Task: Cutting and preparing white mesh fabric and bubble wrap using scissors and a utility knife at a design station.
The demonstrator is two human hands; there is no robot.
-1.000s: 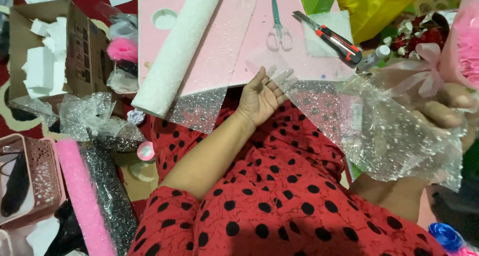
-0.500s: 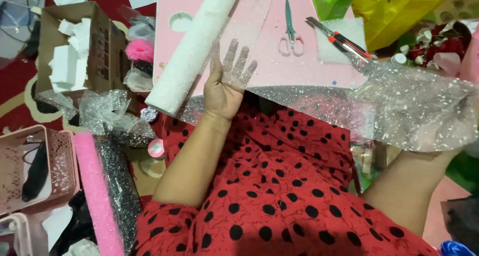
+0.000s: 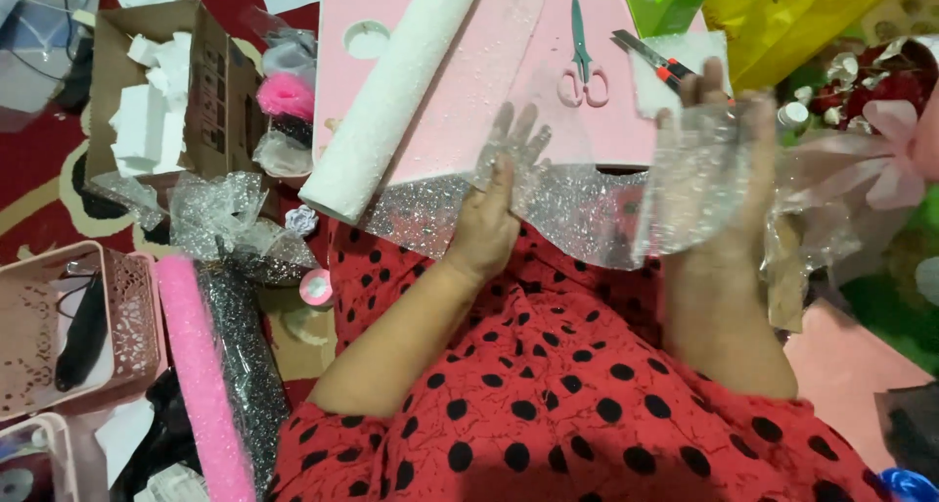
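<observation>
A person in a red dress with black dots (image 3: 548,385) sat over a pink worktop (image 3: 587,120). Both hands were under a sheet of clear, glitter-speckled wrapping film (image 3: 606,199), thin and crinkled, stretched between them above the lap and the worktop's near edge. The left hand (image 3: 494,208) lay palm up beneath the film, fingers spread and showing through it. The right hand (image 3: 719,159) was raised behind the film's right part, fingers extended upward; whether it gripped the film could not be told. On the worktop lay a white, textured roll (image 3: 391,91), slanted, pink-handled scissors (image 3: 584,57) and a box cutter (image 3: 650,57). A pink mesh roll (image 3: 201,375) lay at left on the floor. Compared with half a second earlier, the right hand had risen into view and the film hung more upright there.
</observation>
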